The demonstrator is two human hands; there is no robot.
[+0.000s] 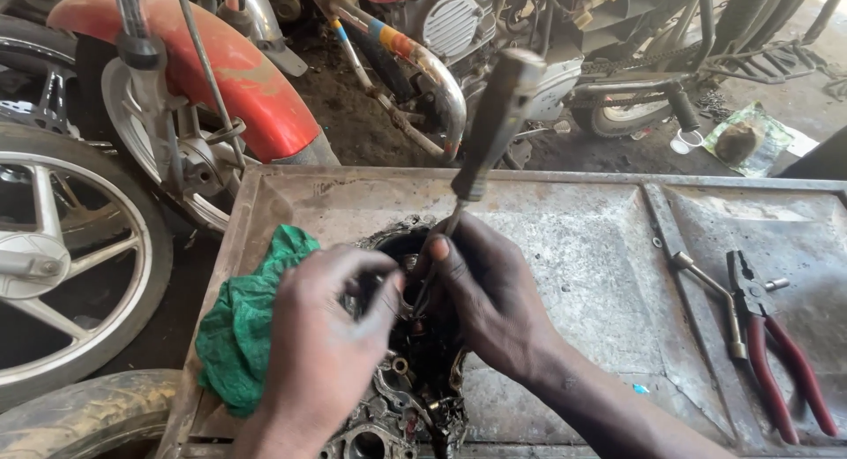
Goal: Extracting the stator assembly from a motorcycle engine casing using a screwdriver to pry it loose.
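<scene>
- Engine case (415,397), black and greasy, lying on the near middle of the metal tray (582,247); lower end of the case at the tray's near edge, round opening at its top partly hidden by both hands
- Left hand (322,344) resting over the left side of the case; fingers curled, thumb and forefinger tips pressed together on a small part at the case's opening; what that part is cannot be told
- Right hand (490,296) on the right side of the case, just beside the left hand, fingertips nearly touching; fingers wrapped and pinched around the thin shaft of a screwdriver (490,128)
- Screwdriver standing tilted, dark handle rising up and to the right above the case and blurred; tip down inside the case's opening, hidden by the fingers
- Green rag (243,331) crumpled on the tray left of the case, touching the left hand's edge
- Red-handled pliers (781,344) lying well to the right of the case, in the tray's right section; jaws pointing away, handles toward the near edge
- Bent metal socket wrench (715,300) just left of the pliers, well apart from the case
- Beyond the case, past the tray's far edge: motorcycle (494,44) with chrome exhaust pipe and engine fins
- Left of the case, off the tray: red fender (238,80) over a spoked wheel (62,247); dirt floor beneath
</scene>
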